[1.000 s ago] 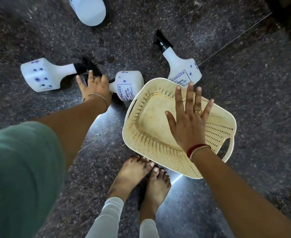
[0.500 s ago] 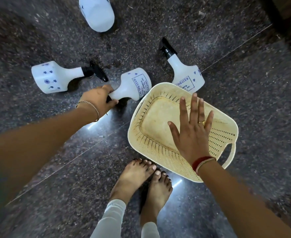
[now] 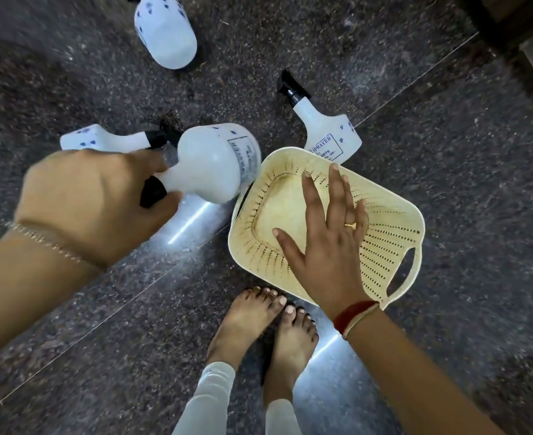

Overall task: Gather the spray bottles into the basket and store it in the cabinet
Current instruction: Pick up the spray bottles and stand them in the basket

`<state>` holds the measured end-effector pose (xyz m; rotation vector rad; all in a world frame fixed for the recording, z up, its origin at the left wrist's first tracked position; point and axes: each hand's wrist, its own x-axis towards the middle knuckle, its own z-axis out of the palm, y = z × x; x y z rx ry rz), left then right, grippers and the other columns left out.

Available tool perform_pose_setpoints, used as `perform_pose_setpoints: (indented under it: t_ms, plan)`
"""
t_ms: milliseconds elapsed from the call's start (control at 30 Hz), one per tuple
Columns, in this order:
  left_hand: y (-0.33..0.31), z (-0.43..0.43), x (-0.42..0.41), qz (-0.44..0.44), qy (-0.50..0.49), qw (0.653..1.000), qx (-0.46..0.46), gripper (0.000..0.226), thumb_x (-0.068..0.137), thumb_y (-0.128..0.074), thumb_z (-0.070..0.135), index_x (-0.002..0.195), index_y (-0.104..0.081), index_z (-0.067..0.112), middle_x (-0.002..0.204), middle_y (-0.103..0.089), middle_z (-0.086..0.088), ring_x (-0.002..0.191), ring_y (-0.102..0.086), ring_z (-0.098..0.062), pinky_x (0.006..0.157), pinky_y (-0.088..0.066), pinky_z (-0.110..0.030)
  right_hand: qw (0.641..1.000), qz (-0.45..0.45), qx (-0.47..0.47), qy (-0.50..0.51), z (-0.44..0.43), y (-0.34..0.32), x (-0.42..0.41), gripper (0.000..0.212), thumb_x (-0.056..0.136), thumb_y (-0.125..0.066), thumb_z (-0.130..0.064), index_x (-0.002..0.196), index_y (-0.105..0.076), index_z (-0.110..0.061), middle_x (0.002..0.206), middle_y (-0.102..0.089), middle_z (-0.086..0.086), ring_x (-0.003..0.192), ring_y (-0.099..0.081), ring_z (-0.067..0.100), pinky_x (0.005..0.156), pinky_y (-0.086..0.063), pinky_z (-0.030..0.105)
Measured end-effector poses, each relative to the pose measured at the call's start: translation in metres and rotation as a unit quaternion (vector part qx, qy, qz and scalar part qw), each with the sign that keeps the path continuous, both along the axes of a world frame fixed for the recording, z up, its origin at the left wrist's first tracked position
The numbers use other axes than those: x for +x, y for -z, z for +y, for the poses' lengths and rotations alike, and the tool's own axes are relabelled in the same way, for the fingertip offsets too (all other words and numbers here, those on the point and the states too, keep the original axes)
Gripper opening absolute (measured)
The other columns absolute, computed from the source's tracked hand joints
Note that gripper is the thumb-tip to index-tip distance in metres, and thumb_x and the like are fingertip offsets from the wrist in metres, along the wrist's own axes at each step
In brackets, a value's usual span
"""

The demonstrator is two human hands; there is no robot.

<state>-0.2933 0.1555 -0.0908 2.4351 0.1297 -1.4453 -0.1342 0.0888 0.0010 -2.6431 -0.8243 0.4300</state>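
Note:
A cream perforated basket sits empty on the dark floor. My right hand hovers over it, fingers spread, holding nothing. My left hand grips the black nozzle and neck of a white spray bottle, lifted off the floor just left of the basket's rim. Three more white bottles with blue dots lie on the floor: one behind my left hand, one at the top, one beyond the basket's far rim.
My bare feet stand right at the basket's near edge. The floor is dark speckled stone with tile seams. A wooden edge, perhaps furniture, shows at the top right corner.
My left hand closed on the middle bottle's neck and lifted it off the floor towards the basket. The right hand stayed spread above the basket.

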Motion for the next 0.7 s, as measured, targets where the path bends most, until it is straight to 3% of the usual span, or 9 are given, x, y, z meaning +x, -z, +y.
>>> perform_pose_setpoints:
  t_ms: [67, 167, 300, 367, 433, 500, 567, 633, 700]
  plan:
    - [0.016, -0.031, -0.015, -0.001, 0.046, 0.999, -0.015, 0.013, 0.078, -0.06, 0.036, 0.084, -0.071, 0.031, 0.079, -0.071, 0.004, 0.073, -0.067, -0.012, 0.063, -0.054, -0.024, 0.998, -0.002, 0.061, -0.01, 0.005, -0.014, 0.0, 0.083, 0.085, -0.056, -0.054, 0.15, -0.015, -0.022, 0.159, -0.009, 0.013, 0.147, -0.015, 0.029, 0.114, -0.018, 0.055]
    - [0.019, -0.026, -0.016, -0.074, 0.038, 0.996, 0.014, 0.03, 0.074, -0.039, 0.022, 0.062, -0.066, 0.026, 0.056, -0.062, 0.002, 0.052, -0.061, -0.014, 0.048, -0.049, -0.02, 0.987, -0.006, 0.162, -0.006, 0.006, -0.032, -0.004, 0.087, 0.084, -0.061, -0.051, 0.148, -0.012, -0.02, 0.155, -0.013, 0.008, 0.146, -0.016, 0.022, 0.115, -0.025, 0.053]
    - [0.018, -0.03, -0.008, -0.093, 0.046, 0.995, -0.007, 0.034, 0.085, -0.036, 0.019, 0.096, -0.068, 0.023, 0.09, -0.069, -0.005, 0.084, -0.064, -0.023, 0.072, -0.051, -0.032, 0.981, -0.052, 0.184, -0.015, -0.001, -0.029, 0.0, 0.066, 0.086, -0.062, -0.04, 0.142, -0.029, -0.025, 0.147, -0.025, 0.006, 0.139, -0.031, 0.029, 0.106, -0.035, 0.057]
    - [0.03, -0.032, -0.015, -0.09, 0.064, 0.994, -0.011, 0.039, 0.099, -0.025, 0.018, 0.135, -0.041, 0.014, 0.135, -0.048, -0.014, 0.125, -0.042, -0.031, 0.103, -0.032, -0.041, 0.981, -0.027, 0.187, -0.036, -0.012, -0.021, 0.003, 0.057, 0.085, -0.061, -0.038, 0.136, -0.041, -0.023, 0.145, -0.029, 0.006, 0.136, -0.037, 0.032, 0.103, -0.036, 0.058]
    - [0.032, -0.035, -0.015, -0.065, 0.091, 0.994, -0.001, 0.043, 0.103, -0.02, 0.02, 0.145, -0.021, 0.013, 0.149, -0.03, -0.012, 0.136, -0.026, -0.031, 0.11, -0.02, -0.04, 0.985, -0.022, 0.156, -0.071, -0.025, -0.003, 0.002, 0.054, 0.083, -0.061, -0.039, 0.132, -0.047, -0.021, 0.143, -0.031, 0.007, 0.134, -0.038, 0.032, 0.103, -0.037, 0.058]
    - [0.037, -0.037, -0.02, -0.084, 0.118, 0.989, 0.009, 0.044, 0.103, -0.018, 0.022, 0.147, -0.018, 0.016, 0.149, -0.03, -0.01, 0.136, -0.027, -0.031, 0.109, -0.021, -0.041, 0.991, 0.008, 0.121, -0.052, -0.004, 0.018, -0.01, 0.07, 0.077, -0.063, -0.048, 0.129, -0.043, -0.004, 0.145, -0.029, 0.023, 0.135, -0.03, 0.042, 0.104, -0.034, 0.063]
    - [0.043, -0.036, -0.026, -0.084, 0.112, 0.99, 0.024, 0.042, 0.103, -0.021, 0.023, 0.145, -0.023, 0.019, 0.144, -0.038, -0.008, 0.133, -0.034, -0.028, 0.107, -0.027, -0.041, 0.972, 0.061, 0.181, 0.139, 0.009, 0.032, -0.022, 0.094, 0.064, -0.068, -0.055, 0.108, -0.03, 0.018, 0.135, -0.01, 0.053, 0.13, -0.01, 0.065, 0.102, -0.018, 0.076]
    - [0.049, -0.034, -0.029, -0.101, 0.123, 0.987, 0.028, 0.039, 0.098, -0.038, 0.029, 0.136, -0.041, 0.025, 0.129, -0.056, -0.002, 0.12, -0.05, -0.019, 0.097, -0.04, -0.032, 0.986, 0.14, 0.081, 0.049, 0.01, 0.037, -0.024, 0.087, 0.075, -0.054, -0.047, 0.123, -0.03, 0.022, 0.146, -0.015, 0.043, 0.139, -0.011, 0.055, 0.11, -0.019, 0.067]
    - [0.046, -0.033, -0.025, -0.089, 0.14, 0.986, 0.009, 0.038, 0.07, -0.072, 0.044, 0.106, -0.067, 0.033, 0.091, -0.072, 0.003, 0.086, -0.065, -0.007, 0.072, -0.05, -0.021, 0.983, 0.169, 0.055, -0.044, -0.002, 0.063, -0.019, 0.062, 0.087, -0.048, -0.032, 0.144, -0.036, -0.011, 0.154, -0.028, 0.015, 0.147, -0.016, 0.031, 0.117, -0.024, 0.047]
